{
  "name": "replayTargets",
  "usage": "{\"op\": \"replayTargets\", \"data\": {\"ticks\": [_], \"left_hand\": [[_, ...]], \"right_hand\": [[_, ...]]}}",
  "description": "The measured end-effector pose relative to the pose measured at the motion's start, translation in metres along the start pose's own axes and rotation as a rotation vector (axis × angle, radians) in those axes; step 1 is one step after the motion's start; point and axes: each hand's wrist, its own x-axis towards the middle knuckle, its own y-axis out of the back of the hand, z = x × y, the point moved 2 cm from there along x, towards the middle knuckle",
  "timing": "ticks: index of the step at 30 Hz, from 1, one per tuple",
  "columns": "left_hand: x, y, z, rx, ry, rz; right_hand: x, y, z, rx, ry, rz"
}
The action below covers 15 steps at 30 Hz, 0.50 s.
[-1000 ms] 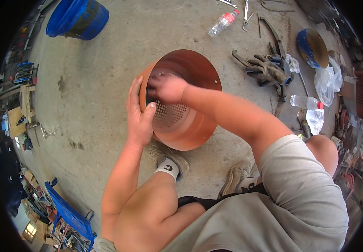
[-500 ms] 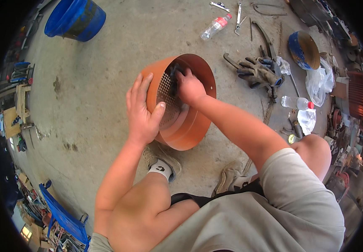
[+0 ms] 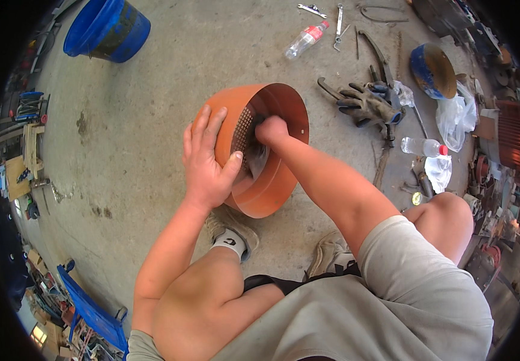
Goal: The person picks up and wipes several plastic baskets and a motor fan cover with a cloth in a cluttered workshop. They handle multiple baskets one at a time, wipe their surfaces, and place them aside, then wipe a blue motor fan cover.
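a blue bucket (image 3: 107, 31) is set on the concrete floor (image 3: 131, 132), toward the upper left. farther right, an orange drum (image 3: 236, 101) is held tilted in front of the person's feet, its mouth turned to the right; whether it is also borne by the floor cannot be told. its near-left rim is gripped by the left hand (image 3: 208, 162), the fingers spread over the outer wall and the thumb hooked at the edge. the right hand (image 3: 271, 130) is reached inside, near the perforated base (image 3: 244, 125); its fingers are hidden, so whether anything is gripped there cannot be told. beyond the drum, a red-labelled bottle (image 3: 307, 41) is left lying, then dirty work gloves (image 3: 368, 104), a clear red-capped bottle (image 3: 420, 146) and a blue ring-shaped pan (image 3: 433, 71).
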Motion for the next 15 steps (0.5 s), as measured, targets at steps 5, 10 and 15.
{"op": "replayTargets", "data": {"ticks": [5,10,15], "left_hand": [[-0.004,0.0,-0.002,0.002,0.0,0.0],[0.0,0.002,-0.01,-0.073,0.024,-0.006],[-0.001,0.004,-0.013,-0.081,0.017,0.005]], "right_hand": [[-0.016,-0.018,-0.001,0.053,0.441,0.426],[-0.04,-0.036,0.011,0.093,-0.018,0.014],[-0.044,-0.044,0.016,0.207,-0.169,-0.604]]}}
